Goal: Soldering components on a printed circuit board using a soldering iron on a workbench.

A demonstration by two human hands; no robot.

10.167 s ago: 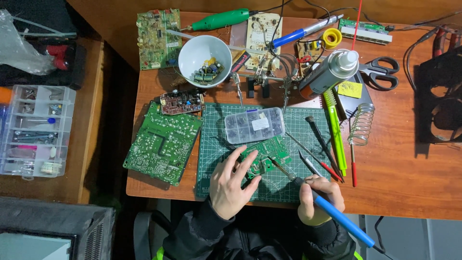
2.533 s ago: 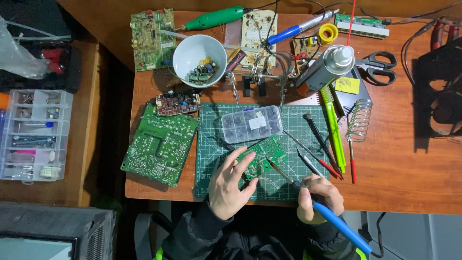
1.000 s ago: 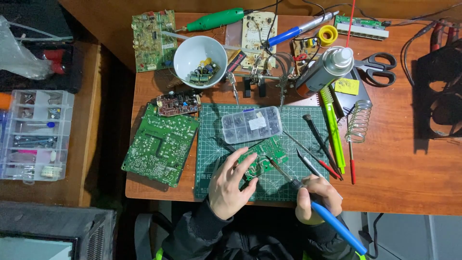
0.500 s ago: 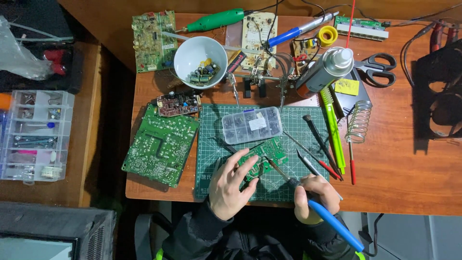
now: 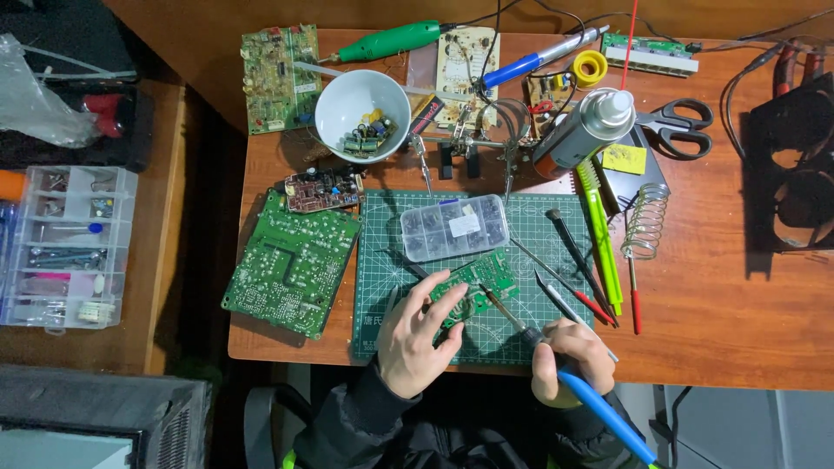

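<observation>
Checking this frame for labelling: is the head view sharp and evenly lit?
Head view: sharp across the desk; even overhead light, soft shadows under the left hand and right hand; slight glare on the spray can; left edge darker.

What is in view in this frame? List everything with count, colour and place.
small circuit board: 1, green, on the mat, under the left hand's fingers
soldering iron: 1, blue handle, in the right hand, tip at the small board
cutting mat: 1, green, desk front
parts case: 1, clear, top of mat
large circuit board: 1, green, left of mat
bowl: 1, white, holds components
spray can: 1, silver, lying behind the mat
scissors: 1, black, right of can
organiser box: 1, clear, side table
left hand: on small board
right hand: grips iron
</observation>
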